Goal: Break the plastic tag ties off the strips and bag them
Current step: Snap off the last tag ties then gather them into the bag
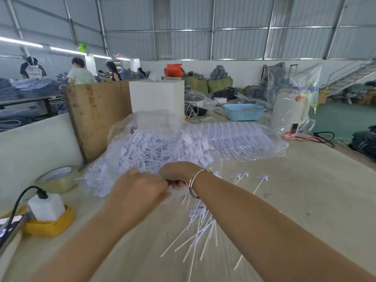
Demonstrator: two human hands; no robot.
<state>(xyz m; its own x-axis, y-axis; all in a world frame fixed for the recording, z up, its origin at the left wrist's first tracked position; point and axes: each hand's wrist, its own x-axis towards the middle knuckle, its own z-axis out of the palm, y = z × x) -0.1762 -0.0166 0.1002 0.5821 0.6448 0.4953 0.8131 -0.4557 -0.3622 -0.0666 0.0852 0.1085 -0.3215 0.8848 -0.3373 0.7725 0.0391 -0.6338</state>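
Observation:
A clear plastic bag (pixel 154 123) holds a heap of loose white tag ties (pixel 154 147) in the middle of the table. Behind it to the right lie stacked strips of ties (pixel 240 139) under clear plastic. My left hand (pixel 138 190) and my right hand (pixel 177 174) meet at the bag's near edge, fingers curled together around a small bunch of ties that is mostly hidden. A gold bangle circles my right wrist. Loose white ties (pixel 201 226) lie scattered below my right forearm, and two more ties (pixel 250 178) lie further right.
A tape roll (pixel 57 178) and a white charger block on a yellow holder (pixel 48 220) sit at the left. A wooden board (pixel 95 115), white box (pixel 156 96), blue basket (pixel 244 111) and white appliance (pixel 289 110) stand behind. People work at far left tables.

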